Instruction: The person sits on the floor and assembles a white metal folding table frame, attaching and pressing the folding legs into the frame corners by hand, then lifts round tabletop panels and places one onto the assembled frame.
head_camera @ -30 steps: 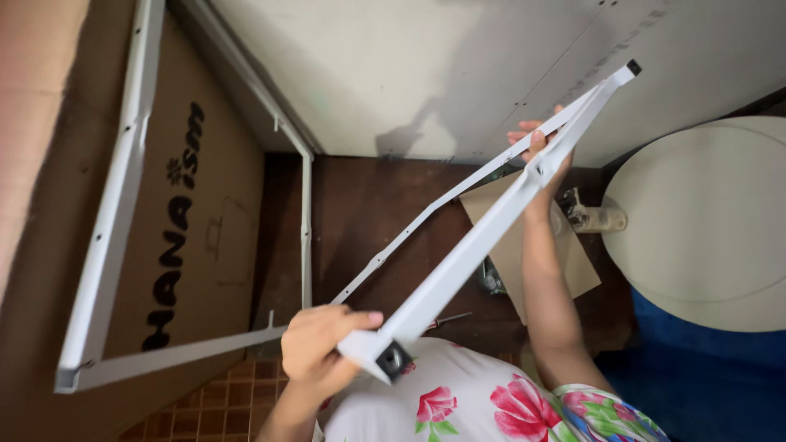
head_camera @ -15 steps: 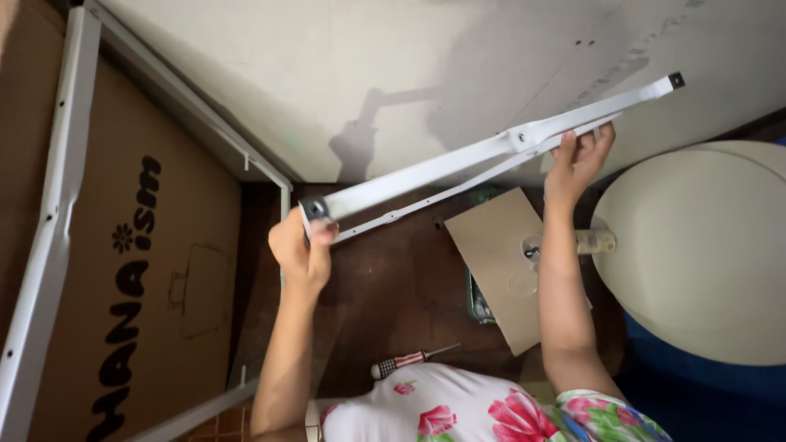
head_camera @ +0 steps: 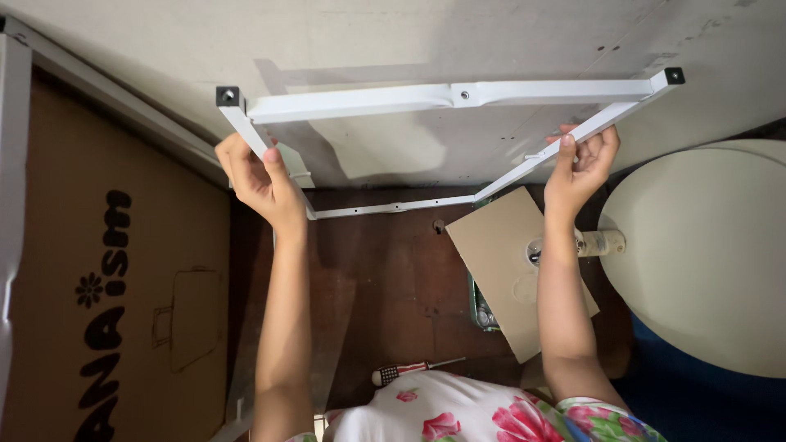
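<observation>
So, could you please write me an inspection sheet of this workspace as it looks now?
Surface: dark brown wooden floor, partly bare.
Job's things: white metal frame held up, black caps at two corners.
Clutter: screwdriver with red and white handle; flat cardboard piece; large cardboard box; second white frame part at the left edge.
Hands: left hand grips the frame's left bar; right hand grips its right bar.
Cables: nothing seen.
Surroundings: pale board beyond; round cream tabletop at right.

I see even, soft indoor light, sharp focus; the white metal frame (head_camera: 458, 94) casts a faint shadow on the pale panel (head_camera: 393, 33) behind.
</observation>
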